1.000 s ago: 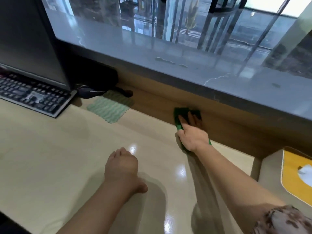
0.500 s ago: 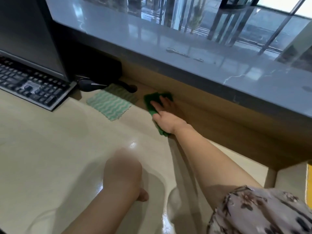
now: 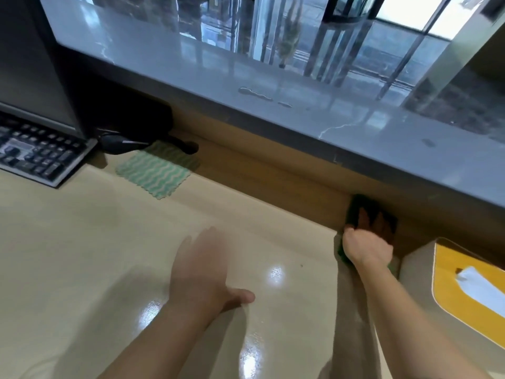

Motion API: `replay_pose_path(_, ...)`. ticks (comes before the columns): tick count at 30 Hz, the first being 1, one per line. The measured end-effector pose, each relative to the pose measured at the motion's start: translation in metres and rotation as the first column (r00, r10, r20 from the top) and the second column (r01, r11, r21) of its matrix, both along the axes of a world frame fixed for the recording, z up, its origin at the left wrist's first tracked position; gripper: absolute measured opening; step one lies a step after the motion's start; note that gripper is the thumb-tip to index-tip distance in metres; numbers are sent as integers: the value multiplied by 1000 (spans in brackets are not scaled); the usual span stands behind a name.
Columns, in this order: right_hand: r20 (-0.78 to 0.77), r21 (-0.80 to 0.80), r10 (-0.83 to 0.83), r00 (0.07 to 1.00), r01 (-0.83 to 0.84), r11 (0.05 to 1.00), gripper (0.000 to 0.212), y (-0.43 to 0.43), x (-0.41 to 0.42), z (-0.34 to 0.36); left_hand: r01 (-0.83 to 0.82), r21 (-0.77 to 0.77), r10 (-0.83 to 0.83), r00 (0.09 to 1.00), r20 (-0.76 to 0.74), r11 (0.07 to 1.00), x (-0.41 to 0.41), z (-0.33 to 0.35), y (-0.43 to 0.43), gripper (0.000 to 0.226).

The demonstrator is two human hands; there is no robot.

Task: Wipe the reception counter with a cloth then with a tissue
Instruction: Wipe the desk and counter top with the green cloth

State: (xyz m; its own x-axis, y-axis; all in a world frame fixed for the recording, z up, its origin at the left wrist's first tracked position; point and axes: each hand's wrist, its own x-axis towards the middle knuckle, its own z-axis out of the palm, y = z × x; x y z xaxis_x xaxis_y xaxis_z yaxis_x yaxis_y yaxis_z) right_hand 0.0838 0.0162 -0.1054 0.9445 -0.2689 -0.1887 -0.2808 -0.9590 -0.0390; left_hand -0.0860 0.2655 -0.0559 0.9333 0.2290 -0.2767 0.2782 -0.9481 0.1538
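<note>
Cloth step under way. Right hand [image 3: 367, 246] at 3 o'clock presses the dark green cloth [image 3: 362, 206] flat-palmed against the wooden back panel [image 3: 273, 170] where it meets the desk [image 3: 82, 242]. Left hand [image 3: 200, 272] open, empty, blurred, on the desk at 6 o'clock. Tissue [image 3: 475, 288] in its box [image 3: 448, 261] at 4 o'clock, untouched. Next, probably: finish the cloth pass, then take the tissue.
</note>
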Motion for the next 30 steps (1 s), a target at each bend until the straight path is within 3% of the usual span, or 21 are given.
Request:
replay_pose_path(2,-21,-3,-77,997,77,997,60,29,6,1,36,-5,-36,999,-21,999,4,-6,-1,123)
replay_pose_path(4,-26,17,-28,999,29,999,61,70,12,-1,63,-1,-63,998,-1,998,4,-14,1,123)
replay_pose_path(6,5,41,174,985,-174,984,61,121,17,-4,65,24,-65,998,-2,998,6,-19,3,125)
replay_pose_path(9,38,66,533,845,-534,843,59,190,18,1,74,49,-73,997,-18,996,10,-25,1,128)
replay_pose_path(12,35,168,687,726,-682,712,55,211,20,4,74,42,-72,996,-44,996,10,-25,1,130)
replay_pose_path(15,64,210,692,719,-688,695,55,177,25,2,79,41,-76,994,-80,996,11,-21,2,130)
replay_pose_path(17,89,185,612,786,-617,765,56,133,26,0,75,30,-71,992,-102,997,12,-20,3,128)
replay_pose_path(21,56,100,279,959,-283,954,56,24,19,0,71,15,-69,988,-141,997,14,-16,1,128)
replay_pose_path(24,-27,70,112,993,-110,991,55,-14,1,4,94,29,-89,987,-133,995,13,-14,1,127)
replay_pose_path(27,-7,-3,232,973,-232,973,56,-7,-33,8,108,15,-106,987,-122,994,11,-12,5,122)
replay_pose_path(30,0,3,492,871,-492,871,72,7,-93,12,86,-19,-87,990,-106,996,9,-8,12,102)
